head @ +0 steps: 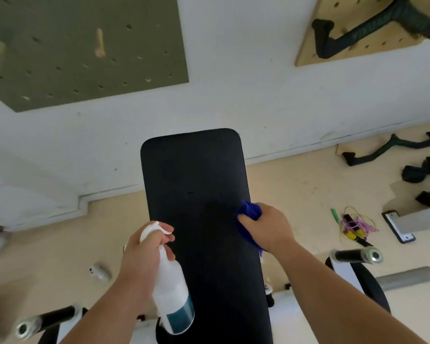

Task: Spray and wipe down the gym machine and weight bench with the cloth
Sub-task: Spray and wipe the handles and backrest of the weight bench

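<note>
Cloth (249,211), blue and bunched, sits in the curled fingers of the right hand (268,228), pressed against the right edge of the black weight bench (196,184) pad. A wad probably gives firmer pressure than a flat sheet would. The left hand (144,256) wraps the neck of the white spray bottle (171,286), one finger by the trigger and the nozzle turned toward the pad. It is held at the pad's left edge, seemingly ready to spray while leaving the wiping path free.

Both bare forearms (333,281) reach forward; left hand (144,254) curls round a spray bottle (174,294), right hand (268,227) grips a bunched cloth (250,211).
</note>
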